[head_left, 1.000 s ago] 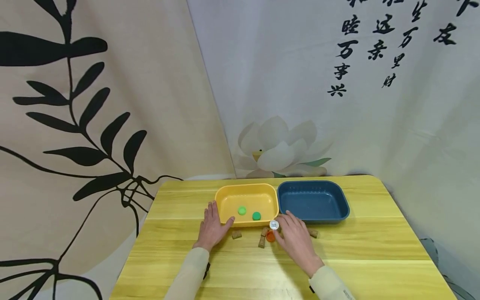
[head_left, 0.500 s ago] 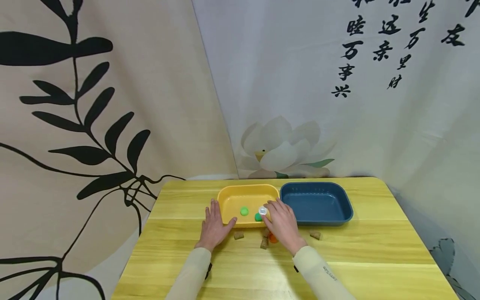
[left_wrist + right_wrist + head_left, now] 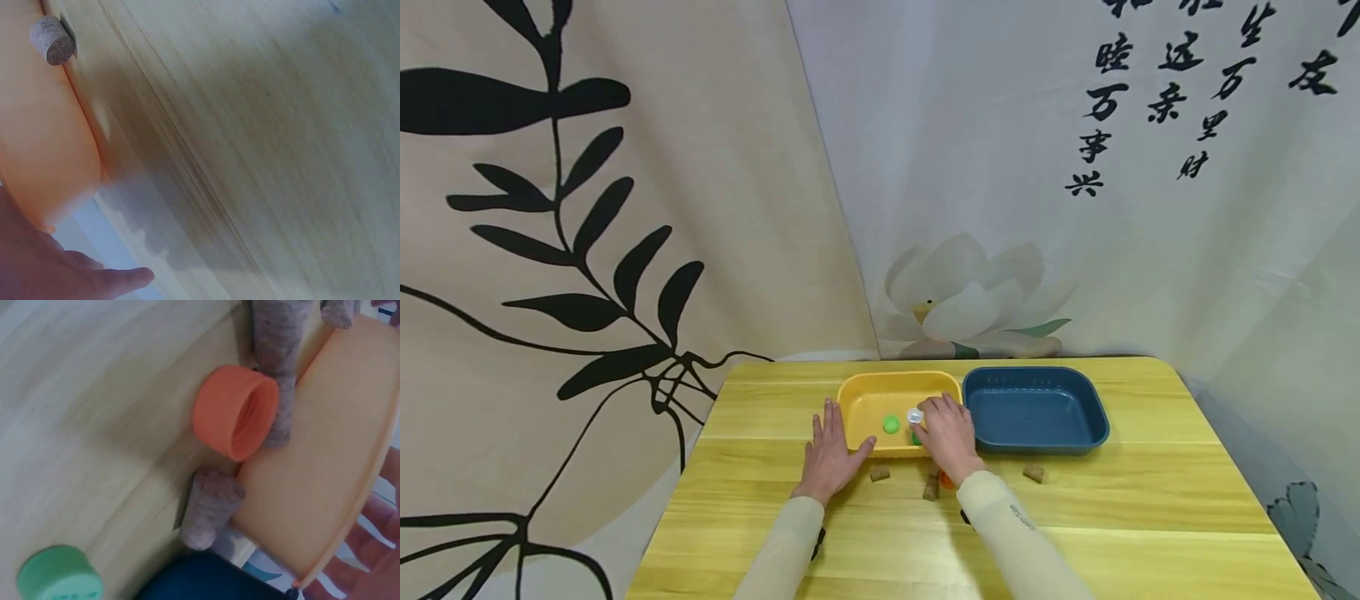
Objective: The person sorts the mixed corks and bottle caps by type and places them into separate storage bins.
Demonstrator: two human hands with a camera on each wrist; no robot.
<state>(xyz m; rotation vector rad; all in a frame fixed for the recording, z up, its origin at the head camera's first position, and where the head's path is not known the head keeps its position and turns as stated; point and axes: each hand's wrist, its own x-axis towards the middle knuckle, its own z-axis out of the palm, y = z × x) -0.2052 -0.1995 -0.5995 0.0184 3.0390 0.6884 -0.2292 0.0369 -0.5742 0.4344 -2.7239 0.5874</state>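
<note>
My sleeved left forearm (image 3: 780, 548) slants forward and a little to the right, and the left hand (image 3: 831, 458) at its end lies with its back upward, the fingers fairly straight and pointing away from me, the thumb (image 3: 861, 452) spread wide toward my other side. My sleeved right forearm (image 3: 1022, 533) slants forward and to the left; beyond the wrist my right hand (image 3: 949, 432) leans leftward, back upward, fingers bent and thumb set against them in a pinch. My two hands are near each other, apart. Each wrist view catches only part of its own hand.
</note>
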